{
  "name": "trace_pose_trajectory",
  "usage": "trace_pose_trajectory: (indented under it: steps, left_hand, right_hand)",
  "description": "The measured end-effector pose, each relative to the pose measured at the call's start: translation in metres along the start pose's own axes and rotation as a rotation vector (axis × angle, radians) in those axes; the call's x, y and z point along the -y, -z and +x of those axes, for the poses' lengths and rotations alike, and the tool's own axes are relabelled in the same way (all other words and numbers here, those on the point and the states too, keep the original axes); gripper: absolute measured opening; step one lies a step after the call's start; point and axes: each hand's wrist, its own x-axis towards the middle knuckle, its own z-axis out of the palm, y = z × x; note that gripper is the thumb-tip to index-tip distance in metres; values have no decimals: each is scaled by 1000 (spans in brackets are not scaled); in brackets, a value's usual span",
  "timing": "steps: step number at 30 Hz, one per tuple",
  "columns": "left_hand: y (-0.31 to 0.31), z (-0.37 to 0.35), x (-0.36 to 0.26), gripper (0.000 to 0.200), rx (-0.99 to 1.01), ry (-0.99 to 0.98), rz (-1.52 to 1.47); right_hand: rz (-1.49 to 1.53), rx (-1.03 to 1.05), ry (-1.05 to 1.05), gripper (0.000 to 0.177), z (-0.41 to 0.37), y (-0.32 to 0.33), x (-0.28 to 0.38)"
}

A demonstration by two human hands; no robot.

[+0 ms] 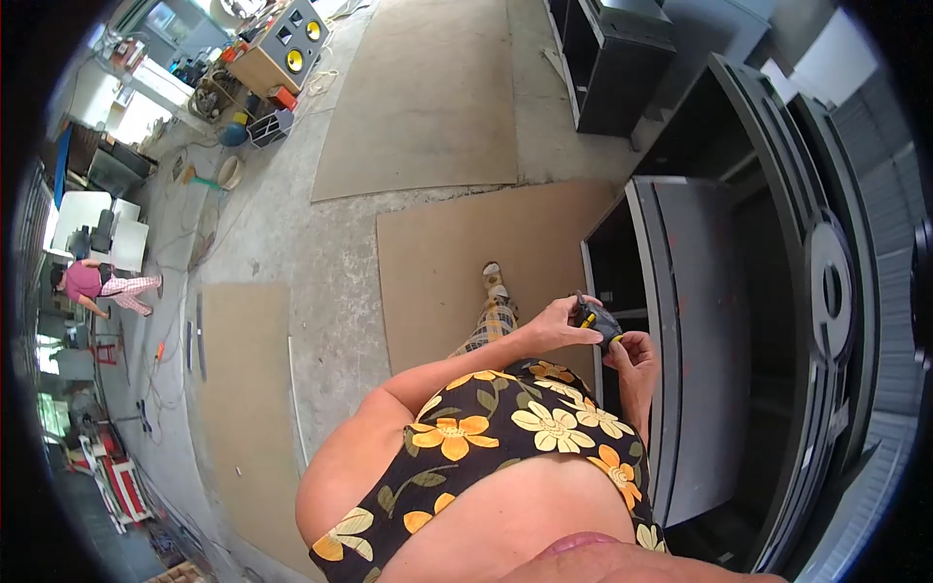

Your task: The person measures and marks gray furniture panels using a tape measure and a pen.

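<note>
A black-and-yellow tape measure (600,321) is held in front of my body, beside the dark metal cabinet frame. My left hand (559,326) is closed around its near side, with fingers over the top and the thumb along the casing. On the other side, my right hand (636,356) pinches at the yellow edge of the tape measure. Both hands touch it, and the fingers partly cover it. Close to my right hand stands a long grey cabinet panel (702,340) inside the frame.
Brown boards (437,253) lie on the concrete floor (335,321), one under my foot. Another dark cabinet (622,78) stands ahead on the right. A speaker-like wooden box (284,49) sits far left. At left, a person (92,282) stands near a white table (83,219); cables run across the floor.
</note>
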Motion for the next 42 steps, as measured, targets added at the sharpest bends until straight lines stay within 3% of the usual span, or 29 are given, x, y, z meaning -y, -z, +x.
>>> trace_pose_trajectory:
  steps: [5,12,18,26,32,42]
  left_hand:
    - [75,42,-9,63,-85,-34,4]
    - [197,92,-72,62,-232,-54,100]
    - [280,117,-127,63,-293,-8,92]
    - [366,190,-135,69,-375,-55,-23]
    - [445,286,-169,65,-336,-50,-9]
    - [572,375,-247,62,-543,-125,-81]
  right_hand:
    - [22,141,-46,11,84,-50,8]
    - [120,260,-160,9,197,-155,69]
    - [190,334,-137,6,275,-227,84]
    - [161,383,-200,8,387,-282,106]
    - [148,429,-182,9,506,-320,137]
    - [115,649,-161,9,687,-417,179]
